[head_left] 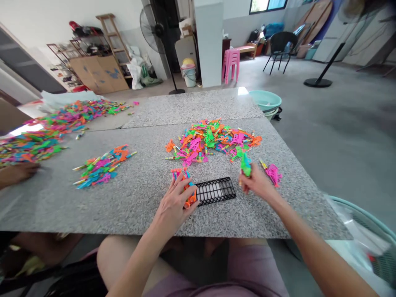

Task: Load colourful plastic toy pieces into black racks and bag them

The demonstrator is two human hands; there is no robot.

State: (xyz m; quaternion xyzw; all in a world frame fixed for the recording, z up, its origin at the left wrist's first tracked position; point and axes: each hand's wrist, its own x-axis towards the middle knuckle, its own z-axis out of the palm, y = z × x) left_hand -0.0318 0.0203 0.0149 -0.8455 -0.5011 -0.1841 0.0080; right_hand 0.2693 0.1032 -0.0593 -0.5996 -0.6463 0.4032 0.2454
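Note:
A small black mesh basket (215,191) lies in front of me on the speckled table. Orange, pink and blue plastic toys (189,199) are bunched at its left end, under the curved fingers of my left hand (177,197), which grips them there. To the right of the basket, my right hand (254,182) is closed around green and blue plastic toys (246,165), slightly blurred; how many is hard to see. Beside that hand lies a pink toy with a yellow-tipped stick (273,174). Beyond the basket spreads a pile of mixed bright toys (210,140).
A smaller toy pile (105,167) lies left of me, with a large heap (62,123) farther left. Another person's hand (20,174) rests at the left table side. Turquoise tubs (265,99) stand past the right edge; a green basket (371,222) sits near my right arm.

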